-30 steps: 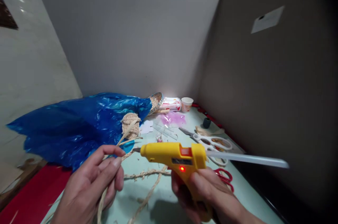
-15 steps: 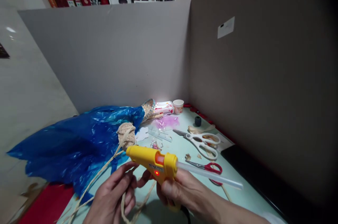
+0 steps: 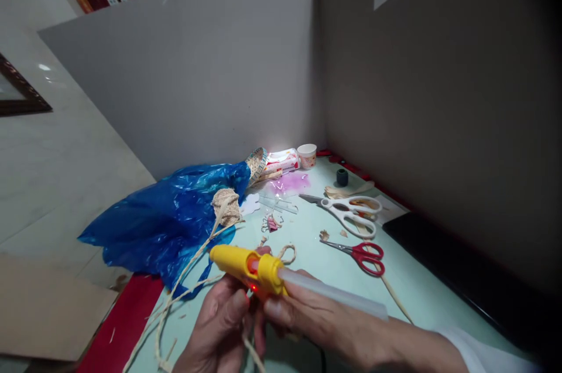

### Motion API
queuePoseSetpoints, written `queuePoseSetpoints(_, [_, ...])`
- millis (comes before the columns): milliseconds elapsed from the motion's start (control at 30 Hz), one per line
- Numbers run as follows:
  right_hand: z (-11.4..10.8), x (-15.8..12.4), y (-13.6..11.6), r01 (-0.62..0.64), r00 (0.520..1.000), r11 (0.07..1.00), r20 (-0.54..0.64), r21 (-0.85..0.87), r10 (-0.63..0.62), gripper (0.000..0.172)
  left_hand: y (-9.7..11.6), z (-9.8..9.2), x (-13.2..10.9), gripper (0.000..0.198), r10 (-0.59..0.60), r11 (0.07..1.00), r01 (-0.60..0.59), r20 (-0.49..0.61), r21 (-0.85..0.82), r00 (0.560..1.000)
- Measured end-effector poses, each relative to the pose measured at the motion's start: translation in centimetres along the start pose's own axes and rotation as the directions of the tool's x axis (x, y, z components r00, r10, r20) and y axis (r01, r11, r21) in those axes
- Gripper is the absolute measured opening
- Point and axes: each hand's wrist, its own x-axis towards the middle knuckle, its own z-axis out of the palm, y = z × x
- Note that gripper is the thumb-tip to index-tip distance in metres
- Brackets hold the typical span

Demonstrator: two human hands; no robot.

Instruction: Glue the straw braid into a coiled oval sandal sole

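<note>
A yellow hot glue gun point(image 3: 232, 260) is gripped in my right hand point(image 3: 307, 311), its small red light lit. From its back end sticks a long translucent glue stick point(image 3: 333, 293). Just to the left, my left hand point(image 3: 219, 323) pinches a pale cord point(image 3: 253, 351), with the gun partly covering the fingertips. A looped cord end point(image 3: 288, 254) shows beyond the gun. On the left, a ball of twine point(image 3: 226, 206) rests against a blue plastic bag point(image 3: 171, 215), and strands trail from it toward the table's front.
White-handled scissors point(image 3: 351, 209) and red-handled scissors point(image 3: 366, 257) lie to the right. Behind stand a paper cup point(image 3: 307, 156), a woven basket piece point(image 3: 257, 163) and a small dark cylinder point(image 3: 342, 177). A black flat object point(image 3: 443, 267) runs along the right edge, beside a grey partition point(image 3: 439, 127).
My head view has tilted down and turned, so the table items appear shifted. My left hand has come closer under the glue gun, and a looped cord end now shows behind it.
</note>
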Motion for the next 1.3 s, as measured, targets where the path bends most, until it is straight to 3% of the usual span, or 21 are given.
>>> queuePoseSetpoints(167, [0.1, 0.0, 0.5, 0.008, 1.000, 1.000, 0.001, -0.025, -0.008, 0.037, -0.3, -0.8, 0.8, 0.035, -0.001, 0.999, -0.001, -0.052, -0.036, 0.999])
queuePoseSetpoints(267, [-0.3, 0.3, 0.8, -0.006, 0.989, 0.993, -0.146, -0.119, -0.011, 0.037, 0.4, -1.0, 1.3, 0.029, 0.103, 0.992, -0.110, -0.109, -0.061, 0.989])
queuePoseSetpoints(367, [-1.5, 0.5, 1.2, -0.070, 0.936, 0.971, -0.353, -0.229, -0.016, 0.033, 1.0, -1.2, 1.5, 0.029, 0.222, 0.972, -0.231, -0.175, -0.036, 0.959])
queuePoseSetpoints(467, [-2.9, 0.2, 0.7, 0.025, 0.883, 0.927, -0.427, -0.374, -0.196, 0.031, 0.8, -1.2, 1.3, 0.036, 0.263, 0.964, -0.265, -0.229, 0.020, 0.937])
queuePoseSetpoints(533, [-3.4, -0.2, 0.1, 0.096, 0.862, 0.832, -0.372, -0.546, -0.343, 0.036, 0.6, -1.1, 1.1, 0.040, 0.268, 0.963, -0.263, -0.246, 0.052, 0.932])
queuePoseSetpoints(667, [-3.1, -0.7, -0.5, 0.214, 0.813, 0.497, -0.129, -0.841, -0.568, 0.035, 0.2, -1.1, 0.8, 0.047, 0.261, 0.965, -0.246, -0.280, 0.091, 0.924])
queuePoseSetpoints(733, [-2.7, -0.6, 0.0, 0.211, 0.791, 0.372, -0.065, -0.904, -0.609, 0.023, 0.1, -1.2, 0.8, 0.047, 0.256, 0.966, -0.238, -0.290, 0.098, 0.922])
queuePoseSetpoints(833, [-2.2, -0.4, 0.7, 0.198, 0.806, 0.302, -0.021, -0.933, -0.592, 0.014, 0.0, -1.2, 0.6, 0.043, 0.257, 0.966, -0.230, -0.310, 0.121, 0.915])
queuePoseSetpoints(1000, [-1.9, -0.6, 0.4, 0.184, 0.794, 0.283, -0.027, -0.941, -0.607, 0.012, -0.2, 0.1, 0.5, 0.043, 0.256, 0.967, -0.243, -0.347, 0.081, 0.902])
queuePoseSetpoints(1100, [-1.6, -0.8, -0.3, 0.142, 0.820, 0.303, -0.059, -0.942, -0.569, 0.016, -0.2, 0.6, 0.5, 0.045, 0.237, 0.972, -0.223, -0.346, 0.079, 0.908])
queuePoseSetpoints(1200, [-1.3, -0.9, -0.9, 0.101, 0.871, 0.393, -0.110, -0.914, -0.478, 0.023, -0.1, 0.5, 0.6, 0.046, 0.249, 0.968, -0.220, -0.316, 0.124, 0.916])
queuePoseSetpoints(1300, [-1.0, -0.9, -1.1, 0.017, 0.927, 0.548, -0.193, -0.836, -0.321, 0.024, 0.0, 0.2, 0.6, 0.045, 0.264, 0.962, -0.229, -0.292, 0.151, 0.919])
